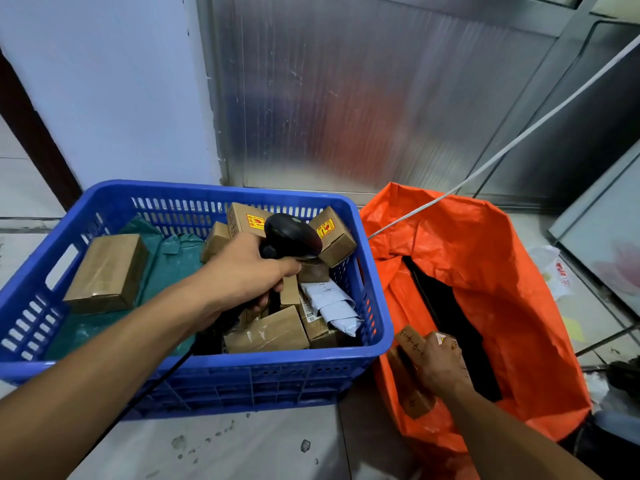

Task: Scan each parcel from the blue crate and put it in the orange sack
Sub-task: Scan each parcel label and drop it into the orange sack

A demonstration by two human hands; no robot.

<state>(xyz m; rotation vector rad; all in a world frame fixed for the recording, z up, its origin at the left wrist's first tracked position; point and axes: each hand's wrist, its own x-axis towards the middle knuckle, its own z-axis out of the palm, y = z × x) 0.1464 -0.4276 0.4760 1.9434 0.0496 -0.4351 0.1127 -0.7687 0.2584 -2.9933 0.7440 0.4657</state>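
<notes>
Two hands were busy at once. Nearest, the right hand had its fingers curled over a small brown box, holding it at the near lip of the orange sack, just over the dark opening. That box looked light and stiff, taped cardboard with firm edges, so a grip across its short sides seemed safest; glossy tape might make it slippery. Further off, the left hand was wrapped tight round the handle of a black scanner, held above the blue crate on the floor. Inside lay many more parcels: cardboard boxes, a pale soft mailer and a green plastic bag. Those soft ones would likely sag and suit a pinch near the middle. Two far boxes carried red-and-yellow stickers, possibly marking fragile goods.
</notes>
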